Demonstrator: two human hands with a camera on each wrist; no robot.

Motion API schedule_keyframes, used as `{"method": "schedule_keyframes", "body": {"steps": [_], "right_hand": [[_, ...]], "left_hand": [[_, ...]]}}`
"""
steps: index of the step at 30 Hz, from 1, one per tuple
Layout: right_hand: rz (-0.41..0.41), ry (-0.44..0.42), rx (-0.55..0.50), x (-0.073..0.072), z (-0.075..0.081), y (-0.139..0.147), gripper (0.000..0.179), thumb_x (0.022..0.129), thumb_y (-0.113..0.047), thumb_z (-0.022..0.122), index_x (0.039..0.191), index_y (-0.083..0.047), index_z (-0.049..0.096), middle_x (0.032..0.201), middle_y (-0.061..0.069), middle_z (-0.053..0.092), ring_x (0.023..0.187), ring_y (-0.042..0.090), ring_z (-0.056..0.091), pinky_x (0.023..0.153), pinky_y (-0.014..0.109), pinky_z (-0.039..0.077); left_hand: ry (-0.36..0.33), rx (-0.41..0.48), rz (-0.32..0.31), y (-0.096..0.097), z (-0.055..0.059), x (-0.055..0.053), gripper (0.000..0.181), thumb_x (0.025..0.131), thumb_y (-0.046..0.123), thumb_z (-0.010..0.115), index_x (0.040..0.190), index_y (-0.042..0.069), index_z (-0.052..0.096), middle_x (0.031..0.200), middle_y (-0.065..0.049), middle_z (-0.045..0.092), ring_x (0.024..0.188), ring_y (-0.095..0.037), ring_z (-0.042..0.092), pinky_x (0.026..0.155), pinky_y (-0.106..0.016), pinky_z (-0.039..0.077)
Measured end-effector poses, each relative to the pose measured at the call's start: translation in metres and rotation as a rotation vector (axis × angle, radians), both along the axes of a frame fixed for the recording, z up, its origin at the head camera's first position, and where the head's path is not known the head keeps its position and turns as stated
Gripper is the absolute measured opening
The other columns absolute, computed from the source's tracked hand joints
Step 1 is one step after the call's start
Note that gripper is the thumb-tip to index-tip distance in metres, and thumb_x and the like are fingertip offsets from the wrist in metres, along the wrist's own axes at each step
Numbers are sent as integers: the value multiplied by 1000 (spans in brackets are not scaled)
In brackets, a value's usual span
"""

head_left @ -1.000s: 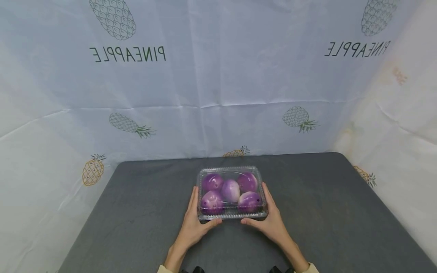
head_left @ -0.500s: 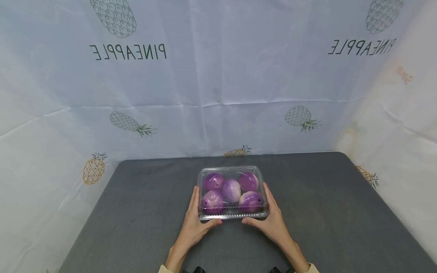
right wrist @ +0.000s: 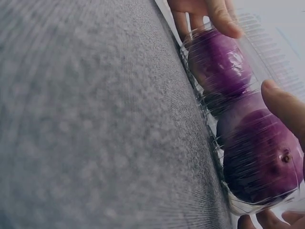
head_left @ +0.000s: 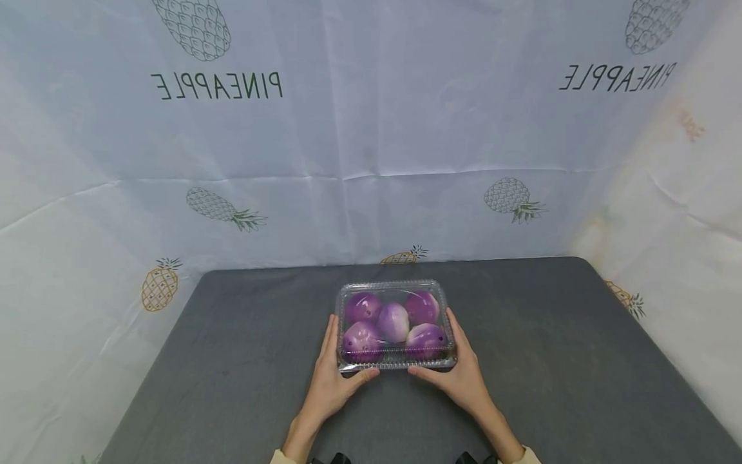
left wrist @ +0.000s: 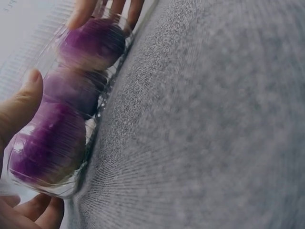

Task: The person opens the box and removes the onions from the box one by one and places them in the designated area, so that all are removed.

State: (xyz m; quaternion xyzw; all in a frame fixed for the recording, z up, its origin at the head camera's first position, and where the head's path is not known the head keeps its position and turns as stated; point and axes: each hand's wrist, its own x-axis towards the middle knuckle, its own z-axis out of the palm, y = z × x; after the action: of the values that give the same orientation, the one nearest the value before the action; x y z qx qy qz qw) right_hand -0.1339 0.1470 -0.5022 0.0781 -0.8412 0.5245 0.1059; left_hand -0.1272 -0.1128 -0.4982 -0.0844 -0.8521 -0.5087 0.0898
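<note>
A clear plastic lidded box stands on the table in the head view. Inside lie several round purple-and-white fruits or vegetables, their exact kind unclear. My left hand grips the box's left side, fingers along the side wall and thumb at the front rim. On the opposite side my right hand holds it the same way. The left wrist view shows my left thumb before the box's front. In the right wrist view my right thumb does likewise. The fingers' undersides are partly hidden.
The dark grey table stretches to both sides of the box. Behind it hangs a pale cloth printed with pineapples, which also covers both sides. Black objects show at the bottom edge between the forearms.
Both thumbs have risen slightly and closer to the box's front rim. The box stays between the hands in nearly the same place. The head view has shifted a little.
</note>
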Motion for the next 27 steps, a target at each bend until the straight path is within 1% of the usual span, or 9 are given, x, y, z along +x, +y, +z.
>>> {"method": "schedule_keyframes", "body": {"steps": [3,8,10,13,16,18,22,27], "right_hand": [[-2,1,0,0,0,0,130,64,-28,99,165,-14,17,169,19,24,153,47,26,116,74,27],[-11,-3,7,0,0,-1,129,65,-29,98,165,-15,17,169,19,24,153,48,27,115,75,27],[-16,0,12,0,1,-1,128,66,-29,97,165,-16,18,169,20,25,152,48,28,115,74,28],[-20,22,21,0,1,-1,126,66,-28,97,165,-15,20,167,23,28,151,48,32,114,74,31],[-13,54,20,0,0,0,123,68,-24,95,164,-13,21,165,26,29,149,48,33,113,73,32],[-3,75,21,-1,-1,0,121,69,-22,95,164,-9,21,165,28,29,149,50,33,113,73,32],[5,97,40,-1,-2,1,116,72,-20,92,163,-8,21,164,29,30,148,52,33,112,75,31],[24,82,62,-1,0,3,111,77,-21,88,164,-8,20,164,29,30,146,54,34,112,76,30]], "left_hand": [[10,-6,7,0,1,0,129,70,33,95,163,-1,12,169,-28,13,155,-47,19,122,-64,23],[10,-15,32,1,1,1,126,71,38,93,163,2,15,170,-23,16,156,-44,21,122,-62,25],[23,-28,42,2,0,1,125,72,40,92,163,1,16,170,-23,17,155,-44,24,121,-63,26],[49,-53,54,2,-2,1,121,73,40,90,162,0,18,169,-25,20,153,-46,26,120,-63,28],[58,-61,56,2,-3,1,117,76,39,88,162,0,19,169,-25,21,153,-47,27,120,-64,28],[51,-58,53,2,-3,1,114,78,37,86,162,1,18,169,-24,20,153,-46,27,120,-65,27],[36,-51,33,1,-2,2,109,83,33,81,163,2,15,170,-22,17,153,-47,25,119,-67,26],[19,-47,2,-1,-2,2,102,88,27,76,164,3,12,171,-23,13,154,-47,22,120,-68,24]]}}
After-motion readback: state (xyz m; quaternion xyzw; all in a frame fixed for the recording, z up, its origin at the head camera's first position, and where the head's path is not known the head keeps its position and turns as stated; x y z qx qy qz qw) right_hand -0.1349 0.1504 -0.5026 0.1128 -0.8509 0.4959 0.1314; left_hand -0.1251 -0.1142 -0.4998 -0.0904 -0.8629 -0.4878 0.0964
